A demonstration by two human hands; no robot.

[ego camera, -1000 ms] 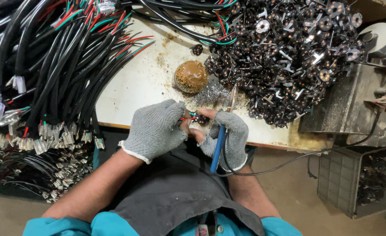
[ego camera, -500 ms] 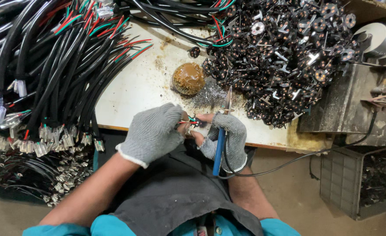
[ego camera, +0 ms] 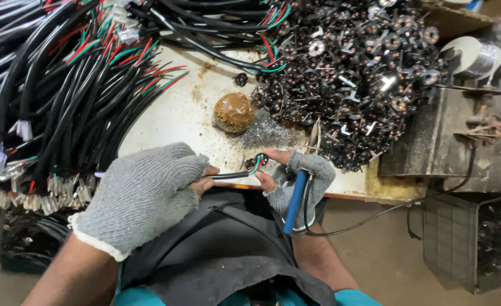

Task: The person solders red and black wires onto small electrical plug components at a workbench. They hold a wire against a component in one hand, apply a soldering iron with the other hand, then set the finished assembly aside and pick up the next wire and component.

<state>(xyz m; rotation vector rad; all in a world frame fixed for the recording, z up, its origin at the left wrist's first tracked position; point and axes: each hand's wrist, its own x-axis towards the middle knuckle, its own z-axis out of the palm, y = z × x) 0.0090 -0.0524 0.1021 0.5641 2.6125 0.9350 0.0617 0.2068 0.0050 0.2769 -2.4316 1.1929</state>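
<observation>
Here the left hand (ego camera: 142,198) pinched a cable (ego camera: 230,175) lying crosswise, its tip just left of the right hand (ego camera: 301,178), which clasped a blue-handled soldering iron (ego camera: 294,201).

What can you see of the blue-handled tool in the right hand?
The soldering iron has a slim blue handle, plastic by the look, held in the gloved right hand. The handle slants down toward the person's lap, and a black cord leaves its lower end and loops right. Its metal tip points up over the bench edge, beside a small black part with coloured wires. The grip hides the handle's upper part.
</observation>
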